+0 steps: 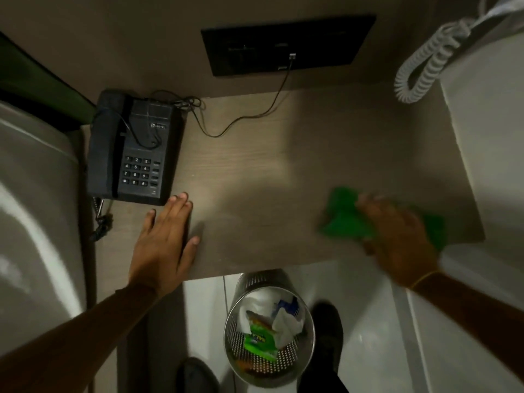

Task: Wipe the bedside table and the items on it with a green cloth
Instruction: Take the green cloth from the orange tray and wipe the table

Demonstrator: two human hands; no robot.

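The wooden bedside table (pixel 269 171) fills the middle of the view. A black telephone (pixel 133 148) sits at its left end, its thin cable (pixel 249 114) running to a dark wall panel. My left hand (pixel 164 239) lies flat and empty on the table just in front of the phone, fingers spread. My right hand (pixel 397 234) presses down on the green cloth (pixel 346 217) near the table's front right corner. Both hand and cloth are blurred by motion.
A perforated metal waste bin (pixel 269 333) with wrappers and paper stands on the floor under the front edge. The dark socket panel (pixel 286 43) is on the back wall. A white coiled cord (pixel 425 63) hangs at upper right. Bedding (pixel 31 208) borders the left side.
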